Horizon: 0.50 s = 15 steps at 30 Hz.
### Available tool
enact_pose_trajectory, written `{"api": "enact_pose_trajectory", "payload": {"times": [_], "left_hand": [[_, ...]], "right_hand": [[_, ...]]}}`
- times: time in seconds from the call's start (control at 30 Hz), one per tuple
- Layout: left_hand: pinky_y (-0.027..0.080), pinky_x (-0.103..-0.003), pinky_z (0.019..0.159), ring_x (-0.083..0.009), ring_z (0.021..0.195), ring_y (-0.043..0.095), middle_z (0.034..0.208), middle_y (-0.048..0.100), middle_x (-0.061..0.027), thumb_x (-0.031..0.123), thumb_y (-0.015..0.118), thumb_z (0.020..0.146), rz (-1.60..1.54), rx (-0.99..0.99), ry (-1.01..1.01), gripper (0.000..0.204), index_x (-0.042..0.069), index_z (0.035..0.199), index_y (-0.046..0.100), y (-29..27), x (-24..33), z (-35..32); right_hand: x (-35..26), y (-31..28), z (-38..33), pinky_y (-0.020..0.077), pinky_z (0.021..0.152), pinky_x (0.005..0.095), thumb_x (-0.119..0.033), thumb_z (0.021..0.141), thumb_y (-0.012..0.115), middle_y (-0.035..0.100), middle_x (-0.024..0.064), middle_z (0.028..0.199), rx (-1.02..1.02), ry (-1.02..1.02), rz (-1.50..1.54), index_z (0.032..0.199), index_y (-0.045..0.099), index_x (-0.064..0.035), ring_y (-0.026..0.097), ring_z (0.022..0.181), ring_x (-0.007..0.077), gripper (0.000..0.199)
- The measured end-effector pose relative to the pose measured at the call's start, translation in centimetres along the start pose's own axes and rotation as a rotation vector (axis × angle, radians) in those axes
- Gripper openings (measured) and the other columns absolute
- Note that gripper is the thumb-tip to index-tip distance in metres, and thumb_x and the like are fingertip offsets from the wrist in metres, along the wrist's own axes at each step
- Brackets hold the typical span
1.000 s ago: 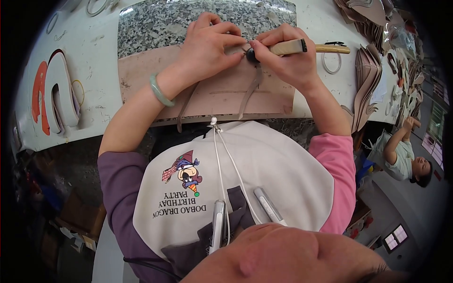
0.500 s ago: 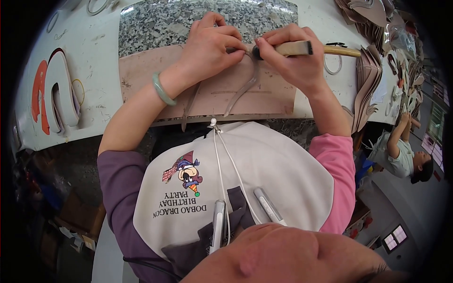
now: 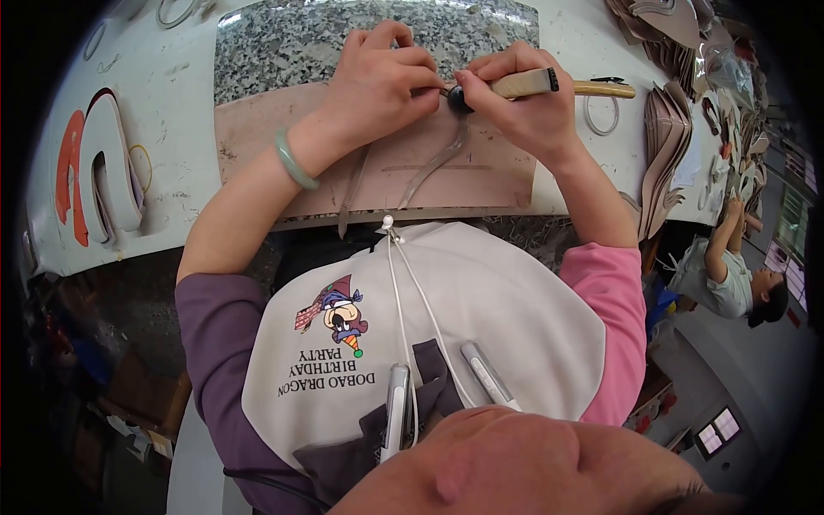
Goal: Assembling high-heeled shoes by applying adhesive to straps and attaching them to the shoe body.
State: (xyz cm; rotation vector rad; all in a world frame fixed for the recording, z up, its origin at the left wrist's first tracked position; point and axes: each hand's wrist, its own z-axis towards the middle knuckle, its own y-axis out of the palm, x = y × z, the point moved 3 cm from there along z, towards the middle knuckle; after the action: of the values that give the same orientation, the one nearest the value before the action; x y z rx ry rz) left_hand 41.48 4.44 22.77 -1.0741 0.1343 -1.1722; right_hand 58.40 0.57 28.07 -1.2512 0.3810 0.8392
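Note:
My right hand [image 3: 528,99] is closed around a hammer; its round black head [image 3: 459,100] rests on or just over a thin leather strip [image 3: 433,170], and its wooden handle [image 3: 605,89] juts out to the right. A flat beige brush [image 3: 524,83] with dark bristles also sits in that hand. My left hand [image 3: 390,81], fingers curled, pinches the strip's upper end beside the hammer head; the fingertips partly hide it. Part of the strip [image 3: 354,193] comes out below my left hand and hangs over the board's front edge. Under both hands lies a pinkish board [image 3: 489,184].
A speckled stone slab [image 3: 283,47] lies behind the board. At left are curved white pieces [image 3: 129,180] and an orange piece [image 3: 70,180]. Stacked brown leather pieces [image 3: 665,154] and a white ring [image 3: 601,116] lie at right. Another person [image 3: 730,266] works farther right.
My right hand has shifted a little left, bringing the hammer head closer to my left fingertips. The strip has slid slightly, while my left hand has stayed nearly still.

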Motion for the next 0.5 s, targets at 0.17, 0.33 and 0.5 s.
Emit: {"api": "enact_pose_trajectory", "payload": {"times": [0.17, 0.33, 0.5], "left_hand": [[0.033, -0.036, 0.086, -0.0141, 0.095, 0.048, 0.086, 0.064, 0.0147, 0.020, 0.069, 0.074, -0.041, -0.042, -0.076, 0.005, 0.020, 0.074, 0.074, -0.7, 0.3, 0.2], [0.031, -0.036, 0.087, -0.0144, 0.097, 0.047, 0.087, 0.063, 0.0138, 0.021, 0.069, 0.075, -0.099, 0.035, -0.024, 0.005, 0.020, 0.075, 0.074, -0.1, -0.4, -0.4], [0.030, -0.037, 0.089, -0.0150, 0.099, 0.046, 0.090, 0.062, 0.0129, 0.022, 0.070, 0.076, -0.158, -0.042, 0.052, 0.006, 0.021, 0.078, 0.075, 0.4, -0.2, -0.1]], "right_hand": [[-0.4, -0.2, 0.4, 0.0389, 0.062, 0.0194, -0.007, 0.070, 0.076, 0.066, -0.0076, 0.066, 0.105, -0.051, 0.048, 0.067, 0.062, -0.0119, 0.049, 0.051, 0.0073, 0.015], [-0.3, -0.3, 0.2, 0.0436, 0.060, 0.0201, -0.002, 0.071, 0.076, 0.069, 0.0012, 0.073, 0.055, -0.077, -0.016, 0.069, 0.060, -0.0065, 0.058, 0.061, 0.0107, 0.017], [-1.6, -2.3, -1.0, 0.0468, 0.059, 0.0203, 0.002, 0.072, 0.075, 0.070, 0.0065, 0.075, -0.018, 0.064, 0.096, 0.070, 0.058, -0.0034, 0.063, 0.067, 0.0128, 0.018]]}}
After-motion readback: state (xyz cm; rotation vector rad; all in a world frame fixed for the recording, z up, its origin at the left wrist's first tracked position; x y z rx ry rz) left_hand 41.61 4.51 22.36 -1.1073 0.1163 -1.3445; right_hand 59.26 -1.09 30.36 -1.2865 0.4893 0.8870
